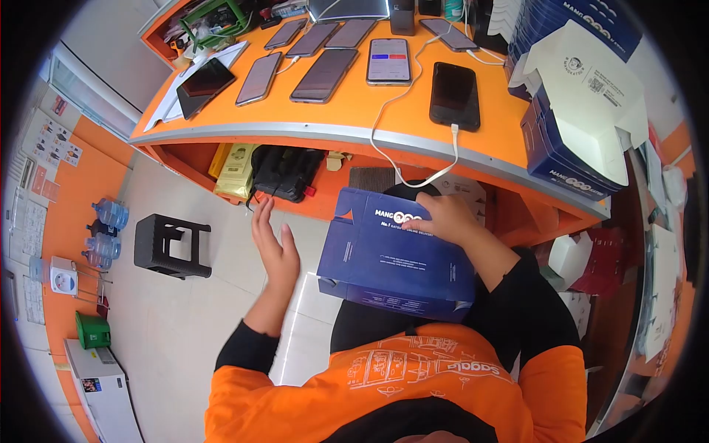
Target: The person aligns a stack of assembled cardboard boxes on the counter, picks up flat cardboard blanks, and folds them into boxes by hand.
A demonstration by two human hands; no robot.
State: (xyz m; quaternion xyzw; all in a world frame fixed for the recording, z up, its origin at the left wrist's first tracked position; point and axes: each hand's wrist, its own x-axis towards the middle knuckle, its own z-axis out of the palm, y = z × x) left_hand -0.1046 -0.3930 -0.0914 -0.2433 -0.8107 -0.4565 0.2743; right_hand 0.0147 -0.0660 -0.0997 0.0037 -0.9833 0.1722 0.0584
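Observation:
A dark blue cardboard food box (391, 255) with white print rests over my lap, partly folded, its flaps showing at the left side. My right hand (447, 218) grips its upper edge, thumb lying on the printed face; the fingers behind the cardboard are hidden. Left of the box, apart from it, my left hand (275, 240) is raised with fingers stretched out and nothing in it. On the right end of the desk stands an open blue box (561, 151) with a white inside, beside a tall stack of flat blue cartons (583, 22).
The orange desk (332, 122) carries several phones, among them a black phone (454, 96) on a white charging cable (378, 133) that hangs over the front edge. A black bag (288, 171) fills part of the shelf below. A black stool (171, 246) stands on the floor at left.

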